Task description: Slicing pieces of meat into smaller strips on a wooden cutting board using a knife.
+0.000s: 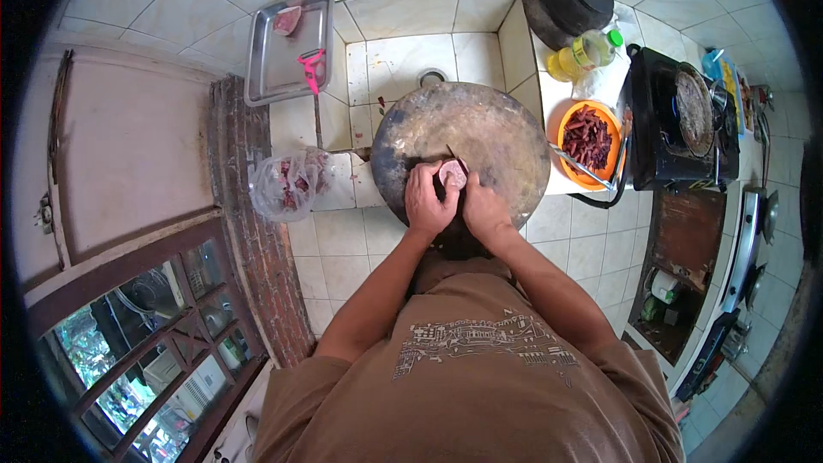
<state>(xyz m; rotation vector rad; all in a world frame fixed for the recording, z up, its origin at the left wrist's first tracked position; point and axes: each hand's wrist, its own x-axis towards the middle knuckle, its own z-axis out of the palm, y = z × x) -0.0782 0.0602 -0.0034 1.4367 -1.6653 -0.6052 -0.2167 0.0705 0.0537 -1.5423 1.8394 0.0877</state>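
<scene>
A round, worn chopping board (476,116) lies before me over the tiled sink. My left hand (432,199) grips a cut chunk of purple root vegetable (454,172), its pale, speckled face turned up, near the board's front edge. Close against its right side, my right hand (485,206) is closed around a knife (451,152). Only a dark, narrow bit of the blade shows past the chunk; the handle is hidden in my fist.
On the left stand a steel tray (276,71) with another root piece (287,20) and a pink peeler (312,69), and a plastic bag (283,186) of scraps. To the right are an orange bowl (566,167) of purple strips with tongs (582,167), an oil bottle (582,56) and a pan (694,109) on a stove.
</scene>
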